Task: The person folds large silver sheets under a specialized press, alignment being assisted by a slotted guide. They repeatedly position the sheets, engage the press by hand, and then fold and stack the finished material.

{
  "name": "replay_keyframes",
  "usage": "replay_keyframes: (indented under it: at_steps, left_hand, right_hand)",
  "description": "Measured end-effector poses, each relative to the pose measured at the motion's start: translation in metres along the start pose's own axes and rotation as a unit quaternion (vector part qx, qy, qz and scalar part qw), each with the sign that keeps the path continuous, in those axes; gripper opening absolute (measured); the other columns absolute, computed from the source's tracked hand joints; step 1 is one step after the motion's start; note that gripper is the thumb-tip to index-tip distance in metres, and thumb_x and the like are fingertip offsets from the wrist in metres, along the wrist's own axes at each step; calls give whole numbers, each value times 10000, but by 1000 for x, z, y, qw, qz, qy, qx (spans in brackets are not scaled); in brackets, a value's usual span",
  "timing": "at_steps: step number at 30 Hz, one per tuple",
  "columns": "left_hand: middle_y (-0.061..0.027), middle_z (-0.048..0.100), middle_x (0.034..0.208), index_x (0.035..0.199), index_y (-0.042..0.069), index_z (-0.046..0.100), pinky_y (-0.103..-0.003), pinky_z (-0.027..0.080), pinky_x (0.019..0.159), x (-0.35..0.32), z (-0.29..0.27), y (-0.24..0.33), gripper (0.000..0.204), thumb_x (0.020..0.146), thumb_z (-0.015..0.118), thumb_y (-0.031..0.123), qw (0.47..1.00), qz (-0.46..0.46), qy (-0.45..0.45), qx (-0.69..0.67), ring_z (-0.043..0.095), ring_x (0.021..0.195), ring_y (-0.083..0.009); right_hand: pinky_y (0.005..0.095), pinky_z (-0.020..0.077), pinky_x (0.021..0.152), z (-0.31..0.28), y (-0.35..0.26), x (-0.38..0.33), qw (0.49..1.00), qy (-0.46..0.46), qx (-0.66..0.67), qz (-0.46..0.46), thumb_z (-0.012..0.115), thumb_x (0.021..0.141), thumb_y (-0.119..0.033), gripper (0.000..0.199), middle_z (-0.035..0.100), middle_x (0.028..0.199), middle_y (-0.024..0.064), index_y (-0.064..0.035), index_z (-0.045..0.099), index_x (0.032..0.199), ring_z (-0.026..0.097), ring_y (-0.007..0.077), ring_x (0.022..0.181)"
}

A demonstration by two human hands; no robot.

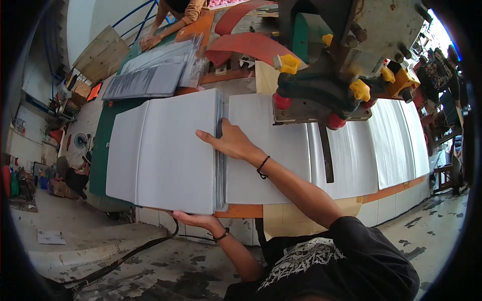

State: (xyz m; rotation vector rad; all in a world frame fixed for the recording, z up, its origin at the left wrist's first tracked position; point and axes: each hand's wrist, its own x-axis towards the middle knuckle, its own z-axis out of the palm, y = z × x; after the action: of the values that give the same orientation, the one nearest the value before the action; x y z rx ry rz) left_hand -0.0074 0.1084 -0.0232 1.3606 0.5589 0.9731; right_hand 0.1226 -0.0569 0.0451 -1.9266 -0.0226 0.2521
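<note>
A thick stack of white sheets [175, 150] with a crease down its left part lies in front of me on the left. My right hand [233, 140] reaches across to its right edge, thumb on the top sheet and fingers around the side. At the near edge, my left hand [196, 219] holds the stack from below, palm up, most of its fingers hidden beneath. Just right of the stack lies another white sheet [266, 150], partly under my right forearm. Further shiny white sheets [351, 160] continue rightward along the table.
A machine head with yellow knobs [360, 90] and red feet overhangs the table. Red strips [251, 47] curve behind it. Clear plastic sleeves [155, 70] are piled at the far left, near another person's hand [149, 42]. A brown sheet [301, 218] hangs over the orange table edge [236, 211].
</note>
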Motion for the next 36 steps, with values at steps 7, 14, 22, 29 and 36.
replay_keyframes:
  at_steps: [7, 14, 22, 29, 36]
  left_hand:
    - [-253, 433, 1452, 1469, -84, 356, -463, 435, 1073, 1, -1, -2, 751, 1053, 306, 539, 998, -40, 1, -54, 496, 1286, -354]
    - [-265, 351, 1516, 1501, -86, 285, -471, 333, 1149, 7, -6, -7, 797, 1052, 286, 574, 1000, -17, -2, 0, 403, 1376, -364]
    - [-222, 433, 1449, 1391, 4, 488, -561, 355, 1106, -69, -43, 2, 489, 986, 577, 263, 869, 403, -194, 214, 438, 1341, -384]
    - [-224, 386, 1531, 1401, 34, 518, -568, 320, 1137, -89, 18, 34, 505, 944, 629, 218, 796, 295, -355, 392, 359, 1423, -424]
    - [-255, 338, 1572, 1457, -6, 475, -512, 260, 1192, -92, 10, 18, 590, 989, 564, 341, 720, 297, -381, 499, 312, 1459, -414]
  right_hand:
    - [437, 520, 956, 24, 13, 12, 999, 8, 4, -46, 632, 803, -747, 1152, 613, 1147, 393, 267, 393, 1295, 639, 471, 1118]
    - [443, 477, 1024, 35, 18, -46, 985, 89, -4, -145, 582, 959, -546, 802, 593, 1246, 356, 129, 442, 1369, 610, 460, 1154]
    - [379, 531, 904, -129, 37, -270, 907, -367, 128, -160, 640, 950, -145, 208, 737, 1021, 154, 19, 691, 1066, 689, 307, 1021]
    - [473, 396, 1119, -202, 137, -329, 896, 359, -261, 7, 676, 893, -72, 319, 554, 1409, 192, -37, 656, 1210, 504, 382, 1319]
    - [606, 140, 1220, -190, 157, -322, 858, 378, -344, 50, 695, 892, -144, 409, 442, 1504, 229, -45, 615, 1281, 372, 381, 1426]
